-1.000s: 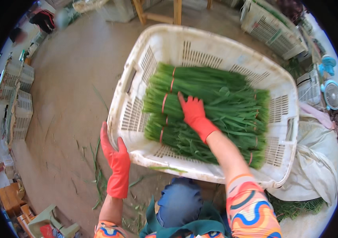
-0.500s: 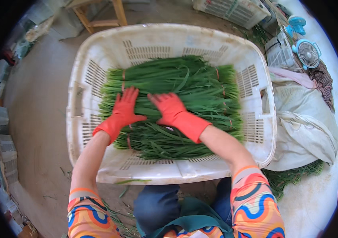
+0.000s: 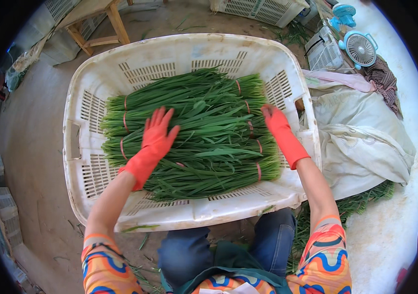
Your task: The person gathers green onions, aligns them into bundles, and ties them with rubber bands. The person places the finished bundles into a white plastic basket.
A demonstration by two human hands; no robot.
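Observation:
Bundles of garlic chives [image 3: 194, 127], long green leaves tied with pinkish bands, lie side by side in a large white plastic crate [image 3: 189, 221] with slotted walls. Both my hands wear red rubber gloves. My left hand [image 3: 154, 141] rests spread on the leaves toward the left of the crate, thumb apart from the fingers. My right hand [image 3: 282, 133] is at the right end of the bundles, by the cut pale-green stems. Its fingers point down there, their tips partly hidden, and I cannot make out whether they grip anything.
To the right, a pale cloth [image 3: 361, 137] covers more chives [image 3: 366, 201]. A blue fan [image 3: 361, 49] stands beyond it, near another white crate [image 3: 324, 51]. A wooden stool [image 3: 96, 27] is at the far left. Loose leaves litter the floor.
My right hand has moved from the middle of the leaves to the right end of the bundles. The crate appears shifted left and slightly turned in view. My left hand stays on the leaves.

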